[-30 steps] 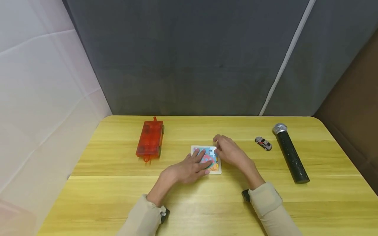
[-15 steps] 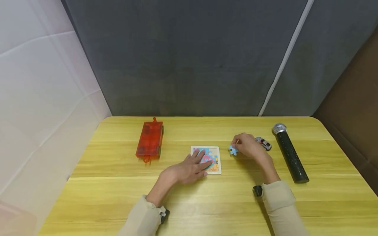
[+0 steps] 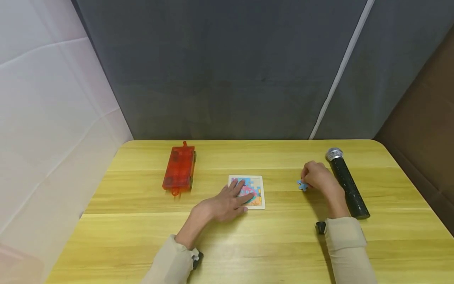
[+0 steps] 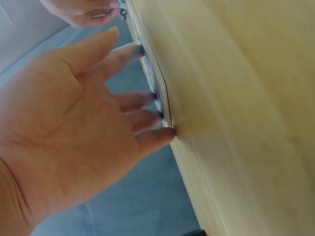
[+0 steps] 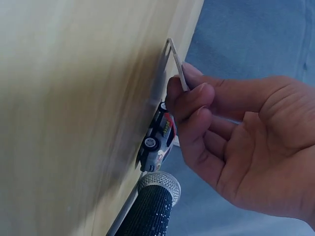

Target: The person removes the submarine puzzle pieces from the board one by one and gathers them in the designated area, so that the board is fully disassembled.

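A small jigsaw puzzle [image 3: 255, 202] in a pale square frame lies flat at mid-table, part of its upper right showing bare backing. Across its left side rests my left hand [image 3: 227, 203], fingers spread and fairly straight; the left wrist view shows the fingertips [image 4: 156, 132] on the puzzle and its edge. Between thumb and fingers my right hand [image 3: 320, 179] pinches a blue puzzle piece [image 3: 302, 185], right of the puzzle. In the right wrist view the piece [image 5: 178, 66] is seen edge-on, tilted near the tabletop. The hand hides the toy car in the head view.
A silver toy car [image 5: 160, 135] sits on the table beyond the right hand, close to a black microphone [image 3: 349, 187] with a silver head. At the left lies a translucent red wheeled toy [image 3: 179, 167]. A grey cloth wall [image 3: 220, 79] stands behind the table.
My right hand has drawn the blue piece out of the puzzle's upper right and carried it rightward, in front of the toy car. The left hand stays on the puzzle.
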`<state>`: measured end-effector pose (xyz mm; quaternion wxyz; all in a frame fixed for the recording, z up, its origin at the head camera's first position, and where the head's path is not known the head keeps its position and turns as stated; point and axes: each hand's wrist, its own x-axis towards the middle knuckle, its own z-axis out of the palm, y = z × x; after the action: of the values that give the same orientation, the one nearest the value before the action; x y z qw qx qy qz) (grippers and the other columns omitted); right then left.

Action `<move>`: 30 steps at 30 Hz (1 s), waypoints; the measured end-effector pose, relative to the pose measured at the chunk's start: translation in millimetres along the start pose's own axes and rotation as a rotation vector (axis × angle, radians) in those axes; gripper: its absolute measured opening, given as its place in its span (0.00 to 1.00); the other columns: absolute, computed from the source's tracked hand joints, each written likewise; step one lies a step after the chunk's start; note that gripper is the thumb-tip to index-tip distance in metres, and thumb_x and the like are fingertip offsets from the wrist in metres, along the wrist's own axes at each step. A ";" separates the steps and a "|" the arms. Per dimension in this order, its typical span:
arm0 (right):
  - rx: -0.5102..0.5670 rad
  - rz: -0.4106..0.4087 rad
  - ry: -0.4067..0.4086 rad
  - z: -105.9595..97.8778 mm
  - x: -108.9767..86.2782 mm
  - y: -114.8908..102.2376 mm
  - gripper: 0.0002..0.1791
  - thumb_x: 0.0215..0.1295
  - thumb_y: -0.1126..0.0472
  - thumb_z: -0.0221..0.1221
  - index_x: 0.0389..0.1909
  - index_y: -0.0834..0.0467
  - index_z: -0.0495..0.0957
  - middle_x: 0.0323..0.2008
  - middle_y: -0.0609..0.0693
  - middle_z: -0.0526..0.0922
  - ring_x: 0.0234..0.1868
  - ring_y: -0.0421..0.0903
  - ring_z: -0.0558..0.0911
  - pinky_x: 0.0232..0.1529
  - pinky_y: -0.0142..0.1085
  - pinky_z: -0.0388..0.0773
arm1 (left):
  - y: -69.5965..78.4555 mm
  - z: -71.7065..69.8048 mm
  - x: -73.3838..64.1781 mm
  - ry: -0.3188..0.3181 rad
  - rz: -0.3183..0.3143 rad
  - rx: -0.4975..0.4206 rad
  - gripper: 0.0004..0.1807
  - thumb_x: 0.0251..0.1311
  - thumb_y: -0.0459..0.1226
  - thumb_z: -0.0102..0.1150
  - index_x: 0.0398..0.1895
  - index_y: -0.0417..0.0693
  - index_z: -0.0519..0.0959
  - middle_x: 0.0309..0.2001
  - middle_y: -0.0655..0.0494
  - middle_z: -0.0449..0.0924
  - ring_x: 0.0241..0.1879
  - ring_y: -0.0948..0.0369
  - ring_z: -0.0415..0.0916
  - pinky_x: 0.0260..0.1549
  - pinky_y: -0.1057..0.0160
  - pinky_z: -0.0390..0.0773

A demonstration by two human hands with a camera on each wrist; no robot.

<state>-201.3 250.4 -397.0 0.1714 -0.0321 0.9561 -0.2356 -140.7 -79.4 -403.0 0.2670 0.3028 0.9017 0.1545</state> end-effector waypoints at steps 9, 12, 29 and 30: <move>-0.069 0.090 0.035 18.1 36.5 35.8 0.07 0.71 0.64 0.67 0.31 0.61 0.84 0.26 0.53 0.83 0.25 0.47 0.79 0.28 0.38 0.76 | 5.2 1.4 -2.4 0.025 -0.094 -0.007 0.30 0.87 0.45 0.49 0.88 0.65 0.62 0.90 0.34 0.28 0.90 0.40 0.26 0.88 0.42 0.39; -0.078 0.114 0.020 13.4 26.9 24.6 0.11 0.72 0.63 0.69 0.29 0.61 0.82 0.24 0.53 0.81 0.25 0.48 0.79 0.29 0.39 0.75 | 5.0 1.6 -2.6 0.022 -0.099 -0.007 0.30 0.87 0.44 0.49 0.88 0.65 0.62 0.90 0.33 0.28 0.90 0.40 0.26 0.88 0.42 0.39; 0.117 -0.315 -0.013 35.5 5.3 -87.6 0.09 0.82 0.66 0.61 0.47 0.65 0.88 0.37 0.58 0.88 0.31 0.47 0.83 0.38 0.38 0.79 | 2.6 1.1 -2.7 0.008 -0.097 0.005 0.31 0.88 0.44 0.49 0.88 0.66 0.61 0.89 0.32 0.29 0.90 0.39 0.26 0.87 0.40 0.41; 0.125 -0.328 -0.042 41.2 7.1 -93.4 0.09 0.82 0.66 0.61 0.48 0.66 0.88 0.40 0.58 0.89 0.33 0.46 0.83 0.40 0.38 0.80 | 2.7 0.6 -3.0 0.008 -0.095 0.007 0.31 0.87 0.44 0.49 0.88 0.65 0.62 0.89 0.31 0.29 0.90 0.39 0.26 0.87 0.40 0.41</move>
<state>-195.6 148.4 -390.3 0.1521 -0.1818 0.9177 -0.3187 -137.2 -79.2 -401.2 0.2693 0.2600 0.9167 0.1398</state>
